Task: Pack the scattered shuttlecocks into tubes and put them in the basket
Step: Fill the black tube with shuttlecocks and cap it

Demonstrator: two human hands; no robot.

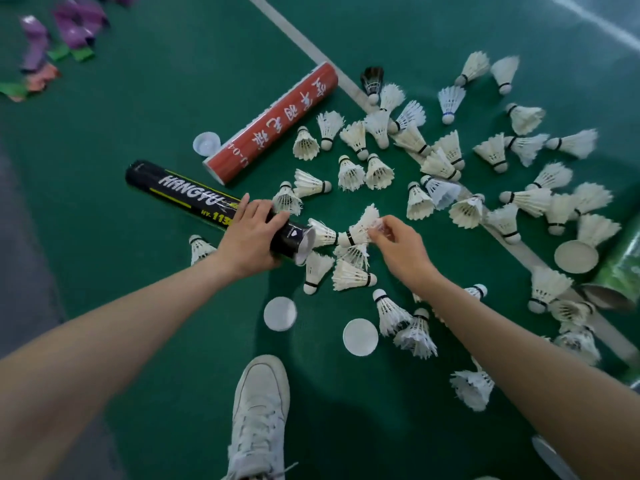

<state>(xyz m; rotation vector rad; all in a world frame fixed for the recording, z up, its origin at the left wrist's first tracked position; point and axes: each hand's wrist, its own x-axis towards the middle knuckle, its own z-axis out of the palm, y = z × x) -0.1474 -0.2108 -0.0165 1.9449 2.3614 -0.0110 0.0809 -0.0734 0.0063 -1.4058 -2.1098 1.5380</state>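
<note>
my left hand (251, 237) grips the black tube (194, 199); my right hand (398, 245) pinches a shuttlecock (360, 228). if it enters crooked, feathers could crumple on the rim.

left hand (251, 237) gripping, right hand (401, 247) pinching

Green court floor (166, 98); white line (298, 39) runs diagonally from top centre toward lower right. Purple, green and orange scraps (59, 39) lie top left, blurred. White laced shoe (259, 410) bottom centre. Grey strip (20, 254) along left edge.
</note>
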